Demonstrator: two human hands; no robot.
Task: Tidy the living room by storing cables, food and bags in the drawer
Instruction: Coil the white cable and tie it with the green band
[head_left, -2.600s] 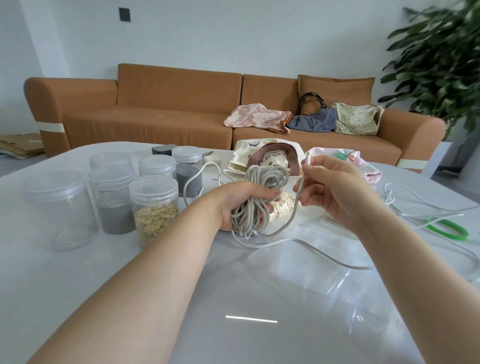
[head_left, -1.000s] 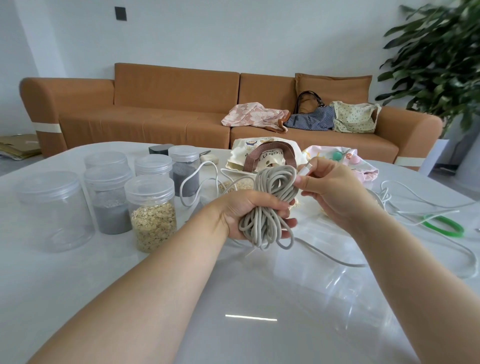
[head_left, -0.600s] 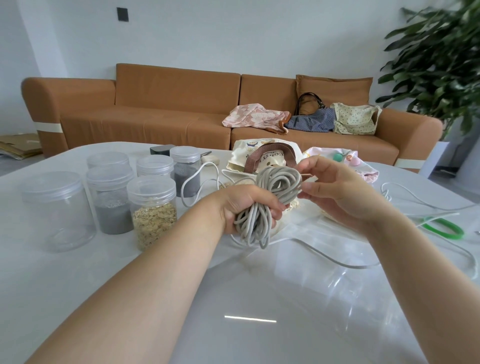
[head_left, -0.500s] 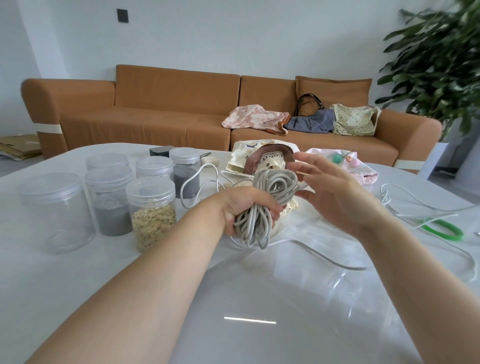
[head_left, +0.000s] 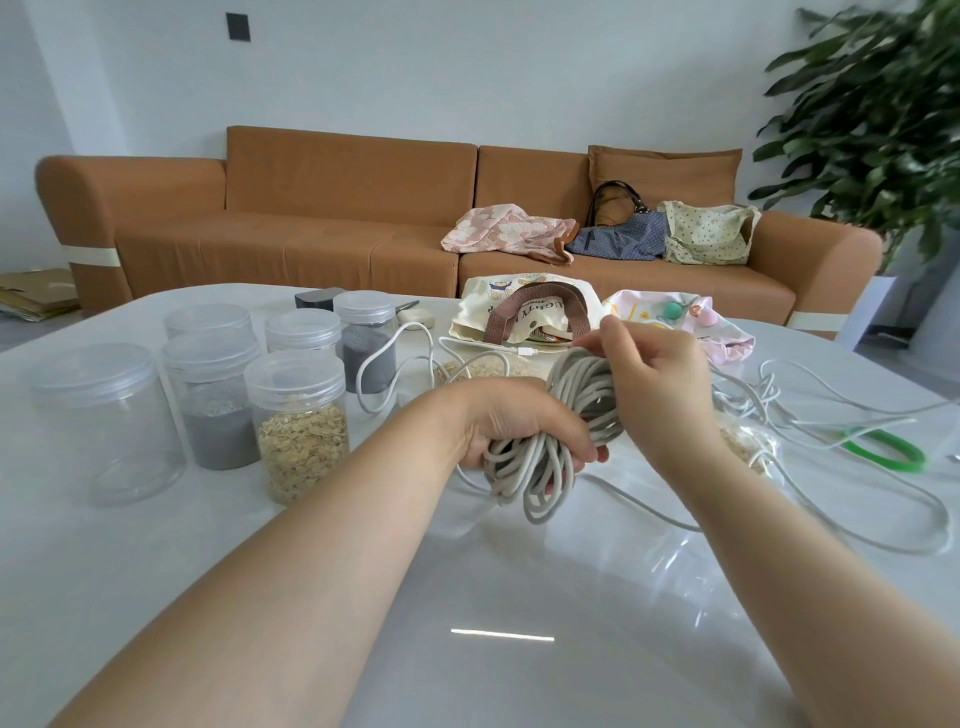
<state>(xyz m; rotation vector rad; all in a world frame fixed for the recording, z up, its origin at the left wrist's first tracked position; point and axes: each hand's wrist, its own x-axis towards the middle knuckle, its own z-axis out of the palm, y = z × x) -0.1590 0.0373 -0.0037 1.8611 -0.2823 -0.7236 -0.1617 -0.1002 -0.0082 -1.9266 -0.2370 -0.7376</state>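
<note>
Over the white table (head_left: 156, 571), a grey cable coil (head_left: 545, 467) is held up. It is gripped round its middle by the left hand (head_left: 519, 426), fingers wrapped right around the bundle, and the lower loops are left dangling toward the tabletop. The right hand (head_left: 654, 384) is laid against the top right of the coil with its fingers bent over the upper loops. Whether a strand is actually pinched can't be told, since that bit is hidden behind the back of the hand.

Off to the left a bunch of lidded clear jars is lined up: an oat jar (head_left: 301, 426) up front, a grey powder jar (head_left: 218, 410) just beside it, and an empty jar (head_left: 106, 421) furthest left. A white cable (head_left: 395, 364) is looped on the table behind the hands, near a tote bag (head_left: 524, 312) with brown handles. A pink bag (head_left: 675, 317) is set right next to that. More loose white cables (head_left: 831, 415) are sprawled out on the right, and a green loop (head_left: 883, 449) is lying among them.

Further back, three more fabric bags are dumped on the orange sofa (head_left: 311, 223), and a big plant (head_left: 883, 119) is parked in the corner.
</note>
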